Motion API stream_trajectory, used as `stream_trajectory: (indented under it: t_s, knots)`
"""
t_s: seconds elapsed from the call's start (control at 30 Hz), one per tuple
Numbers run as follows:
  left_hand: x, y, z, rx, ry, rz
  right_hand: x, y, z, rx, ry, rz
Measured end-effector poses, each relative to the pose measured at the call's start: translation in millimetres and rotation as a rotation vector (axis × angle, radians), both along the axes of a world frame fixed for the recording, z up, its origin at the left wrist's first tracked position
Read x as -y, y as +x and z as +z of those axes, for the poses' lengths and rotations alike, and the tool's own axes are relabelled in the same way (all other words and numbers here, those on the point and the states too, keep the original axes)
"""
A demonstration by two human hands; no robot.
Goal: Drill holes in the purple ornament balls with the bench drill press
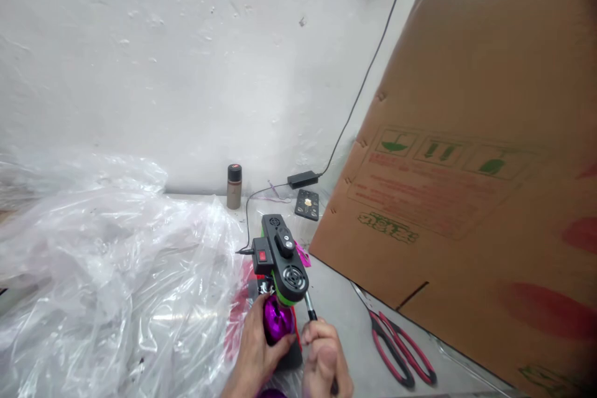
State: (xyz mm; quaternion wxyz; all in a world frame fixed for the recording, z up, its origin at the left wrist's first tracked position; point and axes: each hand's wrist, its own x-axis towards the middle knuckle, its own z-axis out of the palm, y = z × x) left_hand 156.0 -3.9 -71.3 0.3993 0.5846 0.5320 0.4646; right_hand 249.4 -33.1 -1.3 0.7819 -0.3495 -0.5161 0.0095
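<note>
Plainly, your head camera shows a pale grey tabletop [333, 314] running back to a scuffed white wall [224, 74]. On it, low in the middle of the view, stands a black-and-green machine with a red switch [280, 261]. Your left hand [259, 339] grips a shiny purple rounded object [278, 320] right at the machine's near end; your right hand [326, 354] has its fingers closed around a black-handled metal rod [311, 310] beside it. Crumpled clear plastic sheeting [116, 298] covers your left side. A brown cardboard box [457, 112] leans on your right, red-and-black scissors [393, 344] lying near its lower edge. Near the wall sit a brown black-capped bottle [234, 191], a black power adapter [303, 180] and a dark flat rectangle [307, 205]. A thin dark cord [373, 61] climbs from the adapter.
</note>
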Motion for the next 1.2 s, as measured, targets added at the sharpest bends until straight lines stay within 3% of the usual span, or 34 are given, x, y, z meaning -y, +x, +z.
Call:
stream_trajectory:
  t_s: [0.07,0.13,0.33,0.47,0.57,0.67,0.73,0.83,0.93,1.03,1.13,1.2]
  knots:
    - [0,-1,2.5,-0.003,-0.003,-0.002,0,6,-3.1,0.063,-0.003,0.026]
    - [0,-2,4.6,-0.008,-0.007,-0.010,0,11,9.1,0.036,-0.028,0.073]
    - [0,-7,2.7,0.024,-0.025,-0.047,-1,11,83.8,-0.035,-0.217,0.075]
    - [10,-20,0.8,0.091,-0.034,-0.012,5,14,91.2,0.054,-0.274,0.068]
    - [33,-40,3.3,0.110,-0.071,0.022,11,25,89.4,0.243,-0.307,0.089]
    - [67,-69,5.8,0.004,-0.141,0.008,14,44,95.1,0.455,-0.375,0.148]
    - [91,-90,5.8,-0.160,-0.113,-0.018,16,62,100.4,0.613,-0.505,0.161]
    - [122,-124,1.3,-0.467,0.060,-0.121,25,93,102.3,0.811,-0.804,0.089]
    - [144,-156,-13.3,-0.690,0.264,-0.306,48,120,89.5,0.871,-1.047,0.027]
    - [162,-175,-41.6,-0.798,0.388,-0.454,81,136,57.9,0.888,-1.224,0.072]
    - [175,-175,-72.9,-0.950,0.496,-0.394,118,141,9.7,0.875,-1.402,0.128]
    - [181,-168,-84.4,-1.062,0.547,-0.307,143,143,-27.0,0.870,-1.482,0.124]
